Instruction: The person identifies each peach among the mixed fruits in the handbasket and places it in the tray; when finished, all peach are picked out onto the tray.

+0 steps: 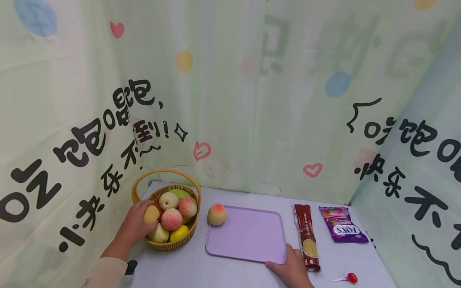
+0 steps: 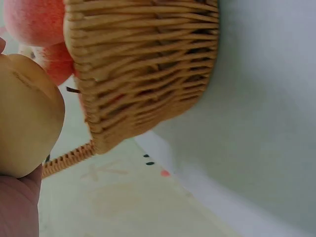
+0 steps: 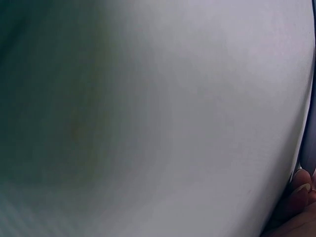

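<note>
One yellow fruit [image 1: 151, 215] is in the L hand [image 1: 135, 221], pinched btwn thumb & fingers, up at the L side of the basket [image 1: 163, 246], by its rim. L wrist view has it close up, w/ thumb below; can't tell if it touches other fruit. R hand [image 1: 293, 267] holds the tray [image 1: 246, 234] at its near R corner: thumb along the near edge, other fingers by the R edge, curled as far as seen. R wrist view is mostly blurry, w/ just a bit of fingers at lower R.

Tray is purple, flat on the desk [image 1: 194, 270], R of the basket. Peach [image 1: 217, 214] sits at the tray's far L corner, overlapping the rim as seen; can't tell if it's fully inside. Basket is wicker w/ a tall handle [image 1: 167, 171]; holds 2 pink peaches [image 1: 171, 219], a lemon [image 1: 179, 233], some pale fruit [image 1: 169, 201] & a green one [image 1: 179, 194] at the back.

R of tray: long red pack [image 1: 306, 238], near R hand, then purple FOX'S bag [image 1: 343, 226] farther R. Lollipop [image 1: 351, 277], red head, lies nr the front. Pale curtain [image 1: 227, 108] w/ black lettering, hearts & dots behind & both sides.
</note>
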{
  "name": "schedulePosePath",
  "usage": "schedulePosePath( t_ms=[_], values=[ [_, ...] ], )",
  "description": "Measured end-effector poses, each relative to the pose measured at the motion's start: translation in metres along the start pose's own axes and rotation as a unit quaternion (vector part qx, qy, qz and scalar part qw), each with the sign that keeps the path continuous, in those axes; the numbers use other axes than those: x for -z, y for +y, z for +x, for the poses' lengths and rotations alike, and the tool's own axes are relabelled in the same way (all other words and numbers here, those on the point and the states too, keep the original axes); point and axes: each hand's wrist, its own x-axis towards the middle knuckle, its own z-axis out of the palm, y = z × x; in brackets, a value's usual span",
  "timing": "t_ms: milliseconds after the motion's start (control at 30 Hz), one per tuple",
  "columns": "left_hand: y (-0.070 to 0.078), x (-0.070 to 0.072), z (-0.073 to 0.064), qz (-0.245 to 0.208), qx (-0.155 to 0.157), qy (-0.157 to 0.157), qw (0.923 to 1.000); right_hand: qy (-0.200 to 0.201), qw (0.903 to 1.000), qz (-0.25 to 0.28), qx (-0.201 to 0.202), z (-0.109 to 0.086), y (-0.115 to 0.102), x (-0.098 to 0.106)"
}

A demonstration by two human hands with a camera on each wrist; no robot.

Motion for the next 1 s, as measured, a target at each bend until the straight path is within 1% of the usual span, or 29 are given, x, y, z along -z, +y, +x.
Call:
schedulePosePath(
  t_ms=[200,467,633,767,1000],
  values=[
    [0.007,-0.001,0.0,-0.009,-0.015,0.006,0.9998,-0.005,1.0,0.0,-0.008,0.001,0.001,0.0],
    [0.019,-0.004,-0.001,-0.005,-0.038,0.028,0.9989,-0.004,1.0,0.003,-0.008,-0.001,0.001,-0.001],
    [0.027,-0.005,-0.001,-0.01,-0.06,0.031,0.9976,0.0,1.0,0.005,-0.006,0.0,0.001,0.0],
    [0.033,-0.006,0.0,-0.026,-0.079,0.03,0.9961,-0.001,0.9999,0.011,-0.009,0.001,0.0,0.001],
    [0.047,-0.008,-0.003,-0.029,-0.085,0.023,0.9957,-0.004,0.9999,0.006,-0.009,0.002,0.001,-0.001]
  ],
)
